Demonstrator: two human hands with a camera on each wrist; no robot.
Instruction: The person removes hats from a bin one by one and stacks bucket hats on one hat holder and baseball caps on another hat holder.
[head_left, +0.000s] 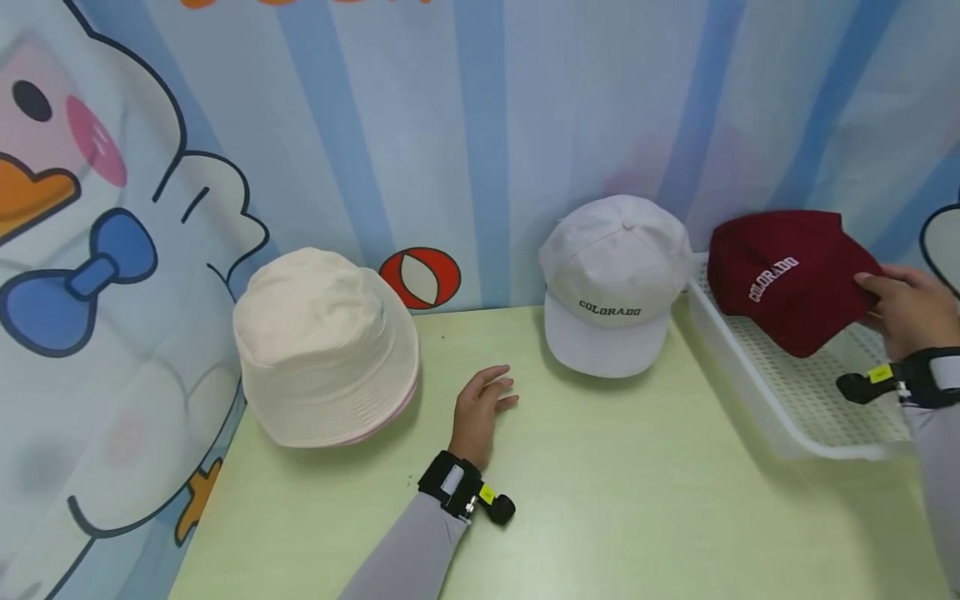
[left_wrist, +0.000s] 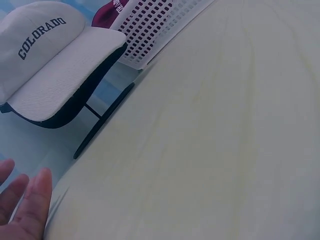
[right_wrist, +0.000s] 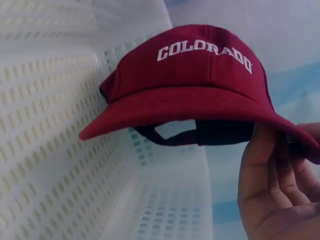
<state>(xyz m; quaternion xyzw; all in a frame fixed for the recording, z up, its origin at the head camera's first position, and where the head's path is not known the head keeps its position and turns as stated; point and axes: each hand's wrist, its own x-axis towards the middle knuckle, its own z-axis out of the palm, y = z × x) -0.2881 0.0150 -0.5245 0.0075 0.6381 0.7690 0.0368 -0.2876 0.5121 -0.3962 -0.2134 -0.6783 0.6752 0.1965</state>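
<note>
My right hand (head_left: pixel 921 310) holds a maroon baseball cap (head_left: pixel 798 246) by the edge of its brim, over the white plastic basket (head_left: pixel 795 392). In the right wrist view the thumb and fingers pinch one end of the brim, with COLORADO across the cap's front (right_wrist: pixel 180 75). My left hand (head_left: pixel 477 421) hovers near the middle of the table with loosely bent fingers and holds nothing. Ahead and to its right is a white COLORADO cap (head_left: pixel 615 267). A black stand (left_wrist: pixel 102 119) shows beneath that cap in the left wrist view.
A cream bucket hat (head_left: pixel 322 350) with a pink lower edge sits at the left of the pale green table (head_left: pixel 600 500). Behind the table hangs a blue striped cloth (head_left: pixel 480 150) with a cartoon duck. The basket has raised, perforated walls and stands at the right.
</note>
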